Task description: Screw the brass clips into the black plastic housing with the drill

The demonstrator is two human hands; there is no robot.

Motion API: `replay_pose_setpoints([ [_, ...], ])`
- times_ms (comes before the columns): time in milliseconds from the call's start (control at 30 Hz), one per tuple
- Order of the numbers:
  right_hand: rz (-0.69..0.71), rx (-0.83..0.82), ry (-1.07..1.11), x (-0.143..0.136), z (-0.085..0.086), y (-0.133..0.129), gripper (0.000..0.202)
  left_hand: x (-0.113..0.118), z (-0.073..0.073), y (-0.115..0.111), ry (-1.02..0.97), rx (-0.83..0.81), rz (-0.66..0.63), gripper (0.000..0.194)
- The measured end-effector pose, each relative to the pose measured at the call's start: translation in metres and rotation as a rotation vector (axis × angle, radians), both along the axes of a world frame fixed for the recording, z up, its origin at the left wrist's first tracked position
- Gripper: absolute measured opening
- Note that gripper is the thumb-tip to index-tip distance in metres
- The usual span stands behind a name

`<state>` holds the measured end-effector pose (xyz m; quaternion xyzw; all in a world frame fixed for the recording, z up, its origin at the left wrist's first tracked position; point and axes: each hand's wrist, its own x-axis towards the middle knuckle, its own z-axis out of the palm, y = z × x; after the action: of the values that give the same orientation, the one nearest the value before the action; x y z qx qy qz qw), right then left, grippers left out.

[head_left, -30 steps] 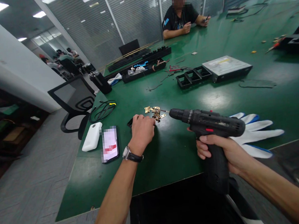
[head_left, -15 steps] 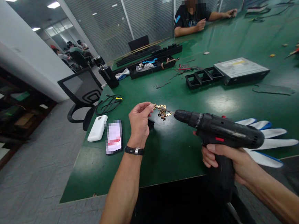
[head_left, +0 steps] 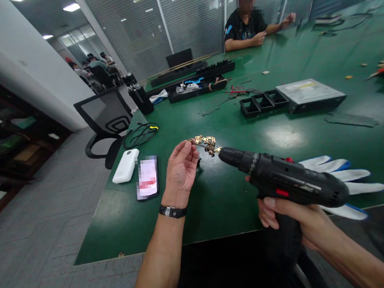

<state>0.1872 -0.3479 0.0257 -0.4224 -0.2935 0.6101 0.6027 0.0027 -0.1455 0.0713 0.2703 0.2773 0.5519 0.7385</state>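
Observation:
My right hand (head_left: 294, 216) is wrapped round the grip of a black cordless drill (head_left: 281, 177) with red buttons, held over the table's near side. Its long thin bit (head_left: 200, 144) points left, to my left fingertips. With thumb and forefinger pinched at the bit's tip, my left hand (head_left: 183, 167) holds something too small to make out. Small brass-coloured metal pieces with holes (head_left: 209, 140), hinge-like in shape, lie in a loose pile just behind the bit. Partly hidden behind my left hand is a small black object (head_left: 198, 163).
Left of my hands lie a phone (head_left: 147, 178), a white power bank (head_left: 126, 166) and a coiled cable (head_left: 141, 134). White gloves (head_left: 358, 187) lie beyond the drill. Farther back are a black frame (head_left: 258, 103), a flat metal drive (head_left: 311, 94) and a bottle (head_left: 141, 98). A person (head_left: 246, 29) sits opposite.
The drill has shifted slightly left and down, its bit now reaching my left fingertips. My left hand has moved a little down and turned its palm more into view. The person opposite has raised a hand.

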Motion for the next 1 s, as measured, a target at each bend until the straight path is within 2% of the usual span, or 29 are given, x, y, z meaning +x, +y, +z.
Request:
replay_pose_setpoints([
  [167, -0.001, 0.029, -0.019, -0.003, 0.000, 0.001, 0.054, -0.003, -0.002, -0.004, 0.042, 0.039, 0.029, 0.014],
  [433, -0.005, 0.024, -0.050, -0.008, 0.002, 0.001, 0.056, -0.002, -0.010, -0.003, 0.223, 0.211, 0.165, 0.020],
  [733, 0.005, 0.050, -0.101, -0.009, 0.003, 0.000, 0.050, -0.004, -0.009, -0.004, 0.246, 0.261, 0.187, 0.020],
  [900, 0.010, -0.021, 0.099, -0.013, 0.008, -0.001, 0.059, -0.003, -0.008, -0.006, 0.256, 0.311, 0.242, 0.025],
  [1000, 0.038, -0.041, 0.210, -0.015, 0.009, -0.001, 0.057, -0.001, -0.007, -0.006, 0.278, 0.340, 0.277, 0.026],
])
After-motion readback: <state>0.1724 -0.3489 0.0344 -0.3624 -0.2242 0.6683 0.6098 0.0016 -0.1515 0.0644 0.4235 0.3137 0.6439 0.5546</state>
